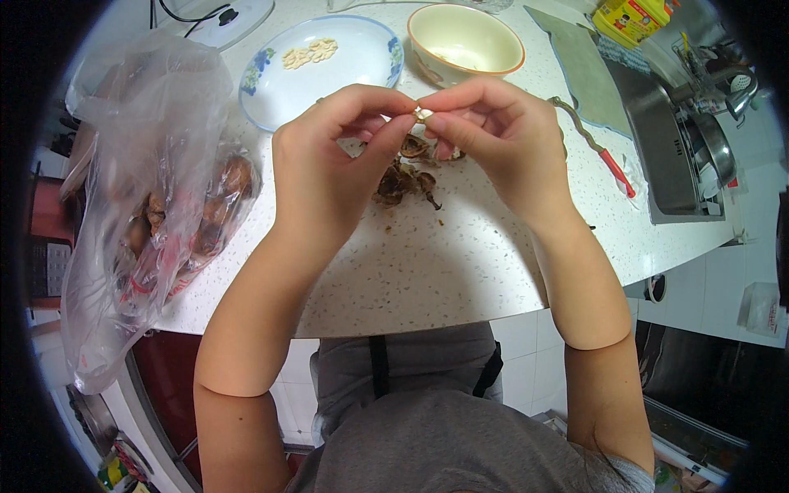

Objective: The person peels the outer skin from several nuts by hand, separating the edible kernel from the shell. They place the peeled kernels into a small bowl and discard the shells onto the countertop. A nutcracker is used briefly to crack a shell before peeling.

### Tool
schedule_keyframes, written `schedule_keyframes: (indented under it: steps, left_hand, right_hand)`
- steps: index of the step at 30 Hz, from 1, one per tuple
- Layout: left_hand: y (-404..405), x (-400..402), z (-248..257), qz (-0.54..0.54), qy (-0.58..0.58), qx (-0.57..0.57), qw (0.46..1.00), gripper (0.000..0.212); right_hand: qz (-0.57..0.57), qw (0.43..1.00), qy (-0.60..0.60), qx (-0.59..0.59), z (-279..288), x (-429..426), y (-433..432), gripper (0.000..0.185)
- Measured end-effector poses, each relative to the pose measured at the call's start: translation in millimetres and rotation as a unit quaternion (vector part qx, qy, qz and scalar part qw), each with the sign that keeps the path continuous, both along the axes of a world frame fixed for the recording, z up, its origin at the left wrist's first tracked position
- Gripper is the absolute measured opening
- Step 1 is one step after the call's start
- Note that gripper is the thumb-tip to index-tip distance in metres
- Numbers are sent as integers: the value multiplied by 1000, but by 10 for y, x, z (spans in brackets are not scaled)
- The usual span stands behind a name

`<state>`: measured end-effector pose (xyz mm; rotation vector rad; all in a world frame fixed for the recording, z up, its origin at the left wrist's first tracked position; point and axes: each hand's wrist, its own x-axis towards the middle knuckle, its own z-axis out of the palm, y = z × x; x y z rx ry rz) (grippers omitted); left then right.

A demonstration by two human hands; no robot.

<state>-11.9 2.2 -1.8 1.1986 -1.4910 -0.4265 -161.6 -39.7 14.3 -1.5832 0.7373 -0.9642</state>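
My left hand (345, 145) and my right hand (499, 145) meet above the counter, their fingertips pinching a small pale piece of kernel (423, 114) between them. Below my fingers lies a heap of dark brown shell and skin scraps (400, 182). Behind my left hand is an oval white plate (277, 105) with blue flowers, bearing pale, wrinkled kernels (310, 53). A cream bowl with an orange rim (465, 37) stands behind my right hand.
At the left, a clear plastic bag (160, 123) holds brown round items (235, 175). On the right lie a red-handled metal tool (616, 172) and a green cloth (582, 74), beside a steel sink (669, 160). A yellow jug (632, 21) stands behind. The counter's front edge curves before me.
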Motion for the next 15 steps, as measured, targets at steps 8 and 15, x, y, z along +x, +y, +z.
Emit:
schedule_keyframes:
  steps: [8, 15]
  left_hand:
    - [-4, -12, -10, 39, -75, -50, 995, 7]
    - [-10, -27, -7, 24, -24, -4, 999, 6]
  right_hand:
    - [-7, 1000, 4, 0, 7, 11, 10, 9]
    - [2, 1000, 26, -15, -10, 14, 16, 12]
